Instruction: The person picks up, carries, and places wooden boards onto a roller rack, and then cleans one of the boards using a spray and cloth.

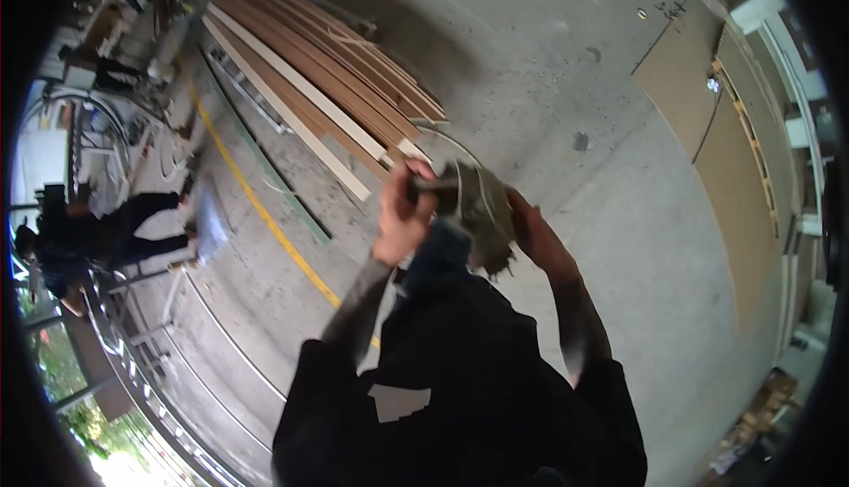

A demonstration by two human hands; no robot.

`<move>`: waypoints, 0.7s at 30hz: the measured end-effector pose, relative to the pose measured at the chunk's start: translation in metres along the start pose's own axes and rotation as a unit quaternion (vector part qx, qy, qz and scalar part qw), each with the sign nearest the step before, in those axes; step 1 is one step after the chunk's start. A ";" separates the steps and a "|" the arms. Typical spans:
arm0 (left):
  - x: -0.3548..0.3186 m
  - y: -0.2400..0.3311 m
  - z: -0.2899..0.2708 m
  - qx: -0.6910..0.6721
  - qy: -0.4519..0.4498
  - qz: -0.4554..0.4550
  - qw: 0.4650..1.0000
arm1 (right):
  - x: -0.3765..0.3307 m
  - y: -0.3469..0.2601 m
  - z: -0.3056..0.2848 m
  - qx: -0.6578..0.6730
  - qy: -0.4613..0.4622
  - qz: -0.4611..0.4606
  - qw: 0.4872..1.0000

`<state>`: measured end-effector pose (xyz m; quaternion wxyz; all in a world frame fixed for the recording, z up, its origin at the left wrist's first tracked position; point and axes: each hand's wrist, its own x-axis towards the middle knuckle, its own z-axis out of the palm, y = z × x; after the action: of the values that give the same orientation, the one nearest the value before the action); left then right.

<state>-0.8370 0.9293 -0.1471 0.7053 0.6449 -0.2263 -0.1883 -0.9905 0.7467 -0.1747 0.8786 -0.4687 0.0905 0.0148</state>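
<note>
A crumpled olive-green cloth-like piece (482, 213), with a ragged lower edge and a pale cord or seam across it, is held up in front of my body. At its left upper corner my left hand (405, 213) is closed, with bent fingers and thumb pinching the material. My right hand (538, 235) grips the opposite side, its fingertips partly hidden behind the piece. What kind of article it is cannot be made out.
Long brown and white boards (327, 71) lie stacked ahead on the concrete floor. A green strip (265, 151) and yellow floor line (252, 195) run at left. A person in dark clothes (97, 230) stands by a metal frame. Flat brown sheets (707, 142) lie right.
</note>
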 end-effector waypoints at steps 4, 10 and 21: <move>0.134 -0.036 0.022 -0.001 0.068 0.025 0.997 | 0.122 -0.063 -0.065 -0.080 -0.165 0.057 0.981; 0.338 -0.067 0.058 0.085 0.079 0.016 0.993 | 0.275 -0.133 -0.157 -0.227 0.062 0.086 0.968; 0.663 -0.040 0.036 0.025 -0.011 0.109 0.994 | 0.607 -0.291 -0.288 -0.354 0.121 -0.167 0.912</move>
<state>-0.3083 0.5261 -0.1344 0.7025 0.6318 -0.3078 -0.1120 -0.4032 0.3099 -0.1975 0.6273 -0.7554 0.1050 -0.1575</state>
